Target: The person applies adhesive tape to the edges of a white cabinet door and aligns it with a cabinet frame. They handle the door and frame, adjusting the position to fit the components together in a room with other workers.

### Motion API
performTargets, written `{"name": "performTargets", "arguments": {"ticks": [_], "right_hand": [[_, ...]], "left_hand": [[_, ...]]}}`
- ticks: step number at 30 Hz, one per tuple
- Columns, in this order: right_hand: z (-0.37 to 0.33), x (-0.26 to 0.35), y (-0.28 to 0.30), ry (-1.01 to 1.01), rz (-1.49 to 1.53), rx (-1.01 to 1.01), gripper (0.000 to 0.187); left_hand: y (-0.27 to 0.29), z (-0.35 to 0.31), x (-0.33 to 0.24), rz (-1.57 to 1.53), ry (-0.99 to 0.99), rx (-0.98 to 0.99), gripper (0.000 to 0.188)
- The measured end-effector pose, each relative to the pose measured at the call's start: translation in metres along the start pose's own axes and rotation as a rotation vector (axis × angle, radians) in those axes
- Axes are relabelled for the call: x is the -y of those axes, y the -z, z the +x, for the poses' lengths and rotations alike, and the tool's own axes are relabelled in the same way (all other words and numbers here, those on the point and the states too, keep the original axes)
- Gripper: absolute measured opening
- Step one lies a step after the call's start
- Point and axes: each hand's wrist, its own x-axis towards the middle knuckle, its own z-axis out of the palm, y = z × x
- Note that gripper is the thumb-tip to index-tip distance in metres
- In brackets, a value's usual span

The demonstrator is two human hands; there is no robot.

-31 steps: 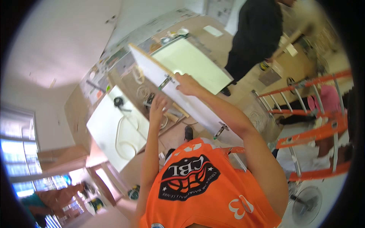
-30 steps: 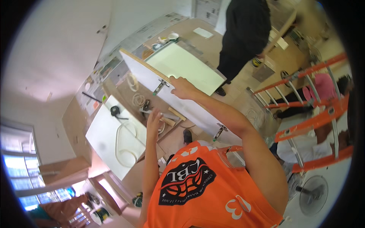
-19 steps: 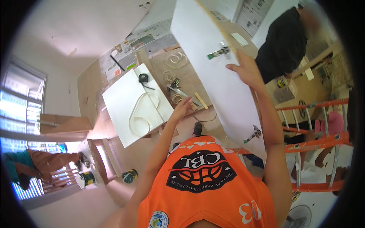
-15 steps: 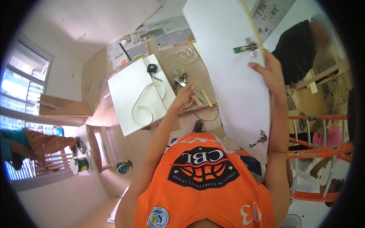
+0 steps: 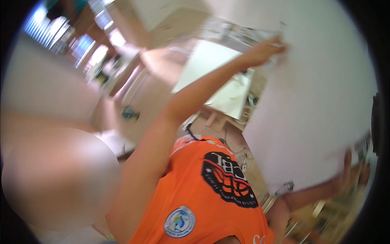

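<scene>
A large white cabinet door (image 5: 313,101) fills the right side, tilted and smeared by motion. A metal hinge (image 5: 284,188) sits at its lower edge. My right hand (image 5: 346,168) grips the door's edge at the lower right, its fingers up against the white face. My left hand (image 5: 270,51) reaches across to the door's upper left part, in front of or touching its face; I cannot tell which. Blur hides how its fingers lie. Below my left forearm, a white board (image 5: 215,77) rests on the work surface.
Close by at the lower left is another person (image 5: 61,179), blurred. A dark green can (image 5: 130,113) stands on the floor at the left. Cords and small items lie between the board and the door. Another person's legs (image 5: 87,24) show at the upper left.
The view has swung round. The cabinet door has turned and now spreads wider at the right, with my right hand lower on its edge. My left hand has moved from the bench items to the door.
</scene>
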Motion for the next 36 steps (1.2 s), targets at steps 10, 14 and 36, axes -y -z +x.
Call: {"name": "performTargets", "arguments": {"ticks": [10,14,36], "right_hand": [[0.004,-0.011,-0.146,0.227,0.469,0.103,0.052],[0.009,-0.009,-0.203,0.238,0.686,0.222,0.051],[-0.121,0.181,-0.474,0.505,1.355,1.250,0.028]], "left_hand": [[0.075,-0.160,-0.096,0.207,-0.092,-0.787,0.065],[0.090,-0.221,-0.124,0.216,-0.140,-1.029,0.070],[0.007,-0.502,-0.201,0.207,-0.292,-1.821,0.073]]}}
